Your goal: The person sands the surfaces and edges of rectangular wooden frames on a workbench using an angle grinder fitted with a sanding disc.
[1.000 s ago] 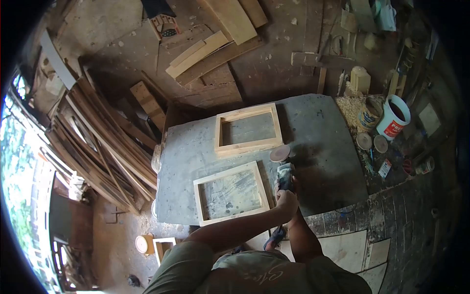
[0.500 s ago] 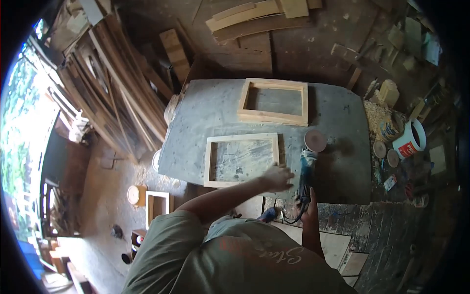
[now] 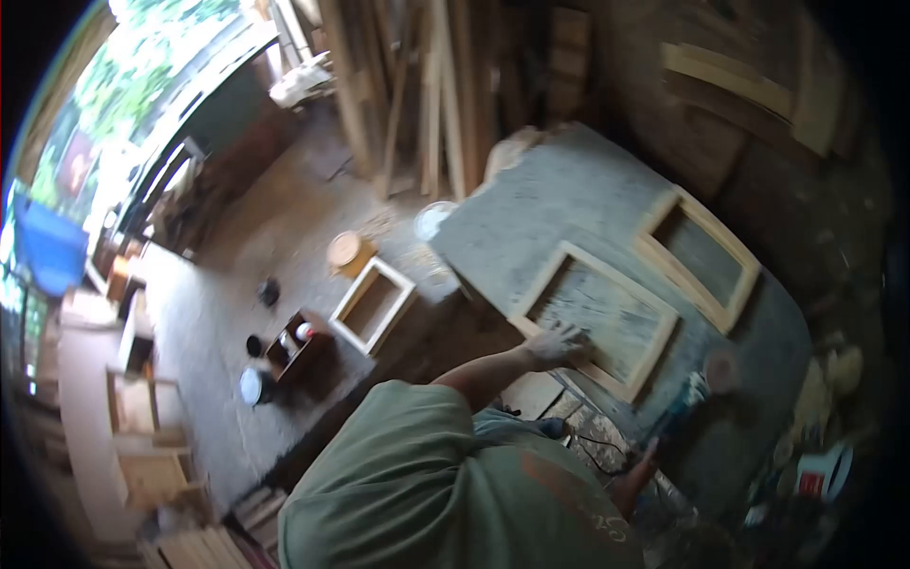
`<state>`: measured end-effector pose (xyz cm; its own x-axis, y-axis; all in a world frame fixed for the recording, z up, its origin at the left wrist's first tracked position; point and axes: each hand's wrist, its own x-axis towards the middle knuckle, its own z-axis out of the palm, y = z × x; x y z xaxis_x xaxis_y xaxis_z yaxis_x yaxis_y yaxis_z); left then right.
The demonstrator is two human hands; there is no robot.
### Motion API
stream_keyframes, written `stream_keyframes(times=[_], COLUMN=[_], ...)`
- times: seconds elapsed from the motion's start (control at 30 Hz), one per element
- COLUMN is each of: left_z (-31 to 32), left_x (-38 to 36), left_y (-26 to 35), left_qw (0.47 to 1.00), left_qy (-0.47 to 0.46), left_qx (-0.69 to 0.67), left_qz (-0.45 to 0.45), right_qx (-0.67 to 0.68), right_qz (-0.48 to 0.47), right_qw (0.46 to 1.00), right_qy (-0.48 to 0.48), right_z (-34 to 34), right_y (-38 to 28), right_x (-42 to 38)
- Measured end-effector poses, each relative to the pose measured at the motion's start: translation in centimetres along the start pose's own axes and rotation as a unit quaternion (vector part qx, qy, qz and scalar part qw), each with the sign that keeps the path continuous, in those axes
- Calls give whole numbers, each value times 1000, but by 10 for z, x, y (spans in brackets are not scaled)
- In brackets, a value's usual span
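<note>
My left hand [image 3: 557, 346] lies over the near edge of a pale wooden frame [image 3: 621, 279], its fingers spread. This frame rests flat on the grey tabletop [image 3: 540, 194]. My right hand [image 3: 641, 472] is wrapped around the rear end of a blue-green angle grinder [image 3: 677, 417]. The grinder's round disc [image 3: 720, 370] points away from me, over the table to the right of the frame. Farther back lies a second wooden frame [image 3: 681, 283], touched by neither hand. Blur softens the grinder and my right fingers.
On the floor to the left are another wooden frame [image 3: 392, 321], an orange-lidded tub [image 3: 351, 252] and a dark box [image 3: 301, 353] with bottles. Long boards [image 3: 445, 104] lean at the back. A white bucket [image 3: 823, 474] stands at right. A cable trails near my waist.
The view has swung left, showing more floor and the bright opening. My left hand has come onto the near frame's edge. The grinder stays in my right hand.
</note>
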<state>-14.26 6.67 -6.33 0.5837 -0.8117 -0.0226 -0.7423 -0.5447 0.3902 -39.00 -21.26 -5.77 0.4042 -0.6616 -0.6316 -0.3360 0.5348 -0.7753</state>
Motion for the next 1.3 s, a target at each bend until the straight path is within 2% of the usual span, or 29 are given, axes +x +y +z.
stream_keyframes(times=[0.03,0.07,0.1,0.17,0.23,0.33,0.5,0.6,0.63,0.7,0.77,0.87,1.07,1.3], left_z=[3,1,-16,-43,-61,-114,-143,-164,-154,-147,-114,-57,21,60], left_x=[0,-1,-3,-5,-13,-53,-159,-227,-247,-288,-319,-355,-397,-418], left_y=[-2,-8,-8,-12,-22,-35,-97,-134,-147,-172,-201,-241,-318,-364], left_qw=[1000,999,999,998,996,997,955,921,899,864,821,782,735,712], left_qy=[0,-1,5,-6,-37,27,232,242,286,268,305,299,256,201], left_qx=[22,45,7,-48,-82,-68,-89,-120,-115,-145,-158,-115,-120,-111], left_qz=[7,21,35,42,24,4,-164,-280,-311,-401,-457,-534,-616,-664], right_qx=[-57,-81,-104,-71,-113,-200,-328,-407,-432,-476,-517,-565,-632,-672], right_qz=[-99,-65,-29,-120,-179,-228,-242,-233,-231,-218,-202,-176,-139,-107], right_qw=[993,994,994,990,976,948,899,863,850,827,804,772,715,678], right_qy=[-39,-15,9,15,51,99,161,186,193,205,214,230,266,280], right_z=[-25,-20,-14,-11,1,22,56,69,71,78,89,101,128,116], right_y=[26,18,10,12,2,-7,-13,-10,-11,-12,-11,-13,-30,-47], right_x=[21,22,24,20,19,14,5,2,2,1,2,5,17,39])
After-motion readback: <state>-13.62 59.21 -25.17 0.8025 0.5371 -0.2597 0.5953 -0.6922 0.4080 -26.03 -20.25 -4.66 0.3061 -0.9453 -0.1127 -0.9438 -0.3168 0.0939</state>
